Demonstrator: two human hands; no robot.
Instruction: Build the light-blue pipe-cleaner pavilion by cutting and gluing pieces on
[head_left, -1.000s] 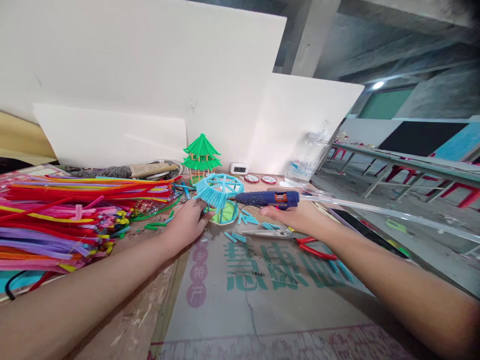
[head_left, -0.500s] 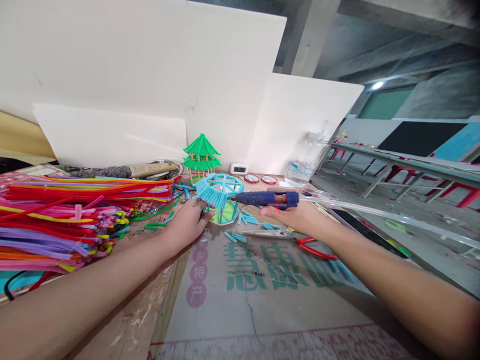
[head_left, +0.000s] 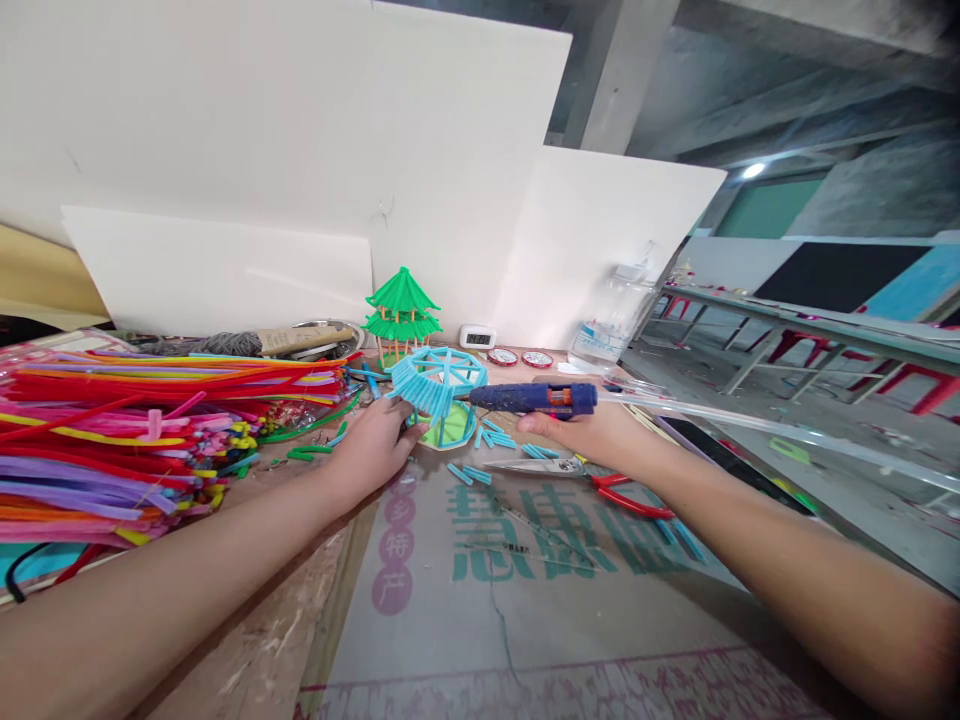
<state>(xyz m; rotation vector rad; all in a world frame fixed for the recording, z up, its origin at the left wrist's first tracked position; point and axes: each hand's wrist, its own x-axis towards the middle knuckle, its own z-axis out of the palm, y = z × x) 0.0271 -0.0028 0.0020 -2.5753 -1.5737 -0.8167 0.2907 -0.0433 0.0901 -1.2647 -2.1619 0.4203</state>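
A small pavilion model (head_left: 431,388) of light blue pipe cleaner pieces, its roof partly covered with strips, stands on a green base. My left hand (head_left: 379,438) grips its left side, with the fingertips partly hidden behind it. In my right hand (head_left: 559,428) is a dark blue glue gun (head_left: 536,398), its nozzle close against the roof's right edge; whether it touches I cannot tell. A long clear glue stick (head_left: 750,418) sticks out of the gun's rear. Several cut blue pipe cleaner pieces (head_left: 495,435) lie beside the model.
Scissors with red handles (head_left: 630,497) lie below my right wrist. Bundles of colourful pipe cleaners (head_left: 150,440) fill the left side. Behind stand a green pagoda model (head_left: 403,312), a digital clock (head_left: 478,337) and a clear plastic bottle (head_left: 607,320).
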